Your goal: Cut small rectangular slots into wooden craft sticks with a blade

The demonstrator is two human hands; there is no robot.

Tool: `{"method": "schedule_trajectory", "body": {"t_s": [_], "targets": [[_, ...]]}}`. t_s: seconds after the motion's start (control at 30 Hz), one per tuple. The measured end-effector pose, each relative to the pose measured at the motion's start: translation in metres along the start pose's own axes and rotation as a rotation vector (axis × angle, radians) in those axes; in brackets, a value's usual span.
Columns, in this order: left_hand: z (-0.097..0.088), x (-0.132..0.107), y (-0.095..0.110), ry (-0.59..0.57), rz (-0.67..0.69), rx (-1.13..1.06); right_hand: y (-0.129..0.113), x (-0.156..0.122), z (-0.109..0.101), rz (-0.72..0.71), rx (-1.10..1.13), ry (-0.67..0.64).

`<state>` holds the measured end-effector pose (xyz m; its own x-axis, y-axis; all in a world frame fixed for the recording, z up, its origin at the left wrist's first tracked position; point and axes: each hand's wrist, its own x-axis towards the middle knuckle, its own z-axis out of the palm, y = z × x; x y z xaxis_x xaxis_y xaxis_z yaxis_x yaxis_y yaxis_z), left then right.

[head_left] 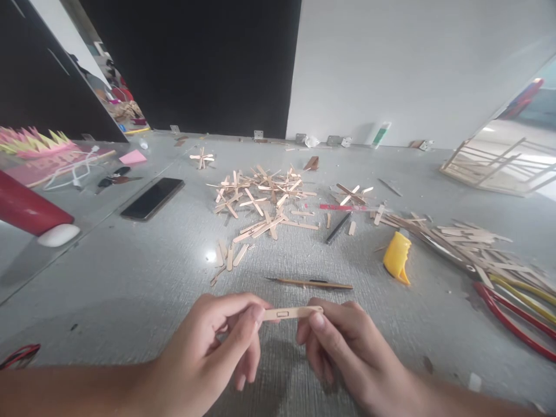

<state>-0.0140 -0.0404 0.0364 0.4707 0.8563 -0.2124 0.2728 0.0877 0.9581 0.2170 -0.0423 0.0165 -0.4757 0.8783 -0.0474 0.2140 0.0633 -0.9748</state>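
Note:
Between my two hands is a wooden craft stick [292,313] with a small rectangle marked or cut near its middle; I cannot tell which. My left hand [217,336] pinches its left end between thumb and fingers. At the other end my right hand [347,339] grips it the same way. Just beyond the stick lies a thin craft knife [315,284], its point to the left. Farther off is a pile of craft sticks [273,191], several joined into star shapes. Short cut pieces [230,255] lie nearer, left of centre.
A black phone [153,198] and a red cylinder [32,202] with a white end lie left. At right are a yellow-handled tool [397,258], loose sticks [473,237] and red-and-yellow handles [512,324]. A dark pen-like stick [339,227] lies mid-table. Black and white panels [369,63] stand behind.

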Motion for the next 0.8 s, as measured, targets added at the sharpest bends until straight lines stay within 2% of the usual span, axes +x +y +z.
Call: {"method": "schedule_trajectory", "body": {"t_s": [0.2,0.8], "targets": [[0.0009,0.0023,0.0011,0.003,-0.037,-0.011,0.0017,-0.0012,-0.0003,-0.016,0.026,-0.002],[0.0006,0.0055,-0.0025,-0.003,-0.032,0.006,0.0028,0.0005,0.0003,0.017,0.027,0.017]]}}
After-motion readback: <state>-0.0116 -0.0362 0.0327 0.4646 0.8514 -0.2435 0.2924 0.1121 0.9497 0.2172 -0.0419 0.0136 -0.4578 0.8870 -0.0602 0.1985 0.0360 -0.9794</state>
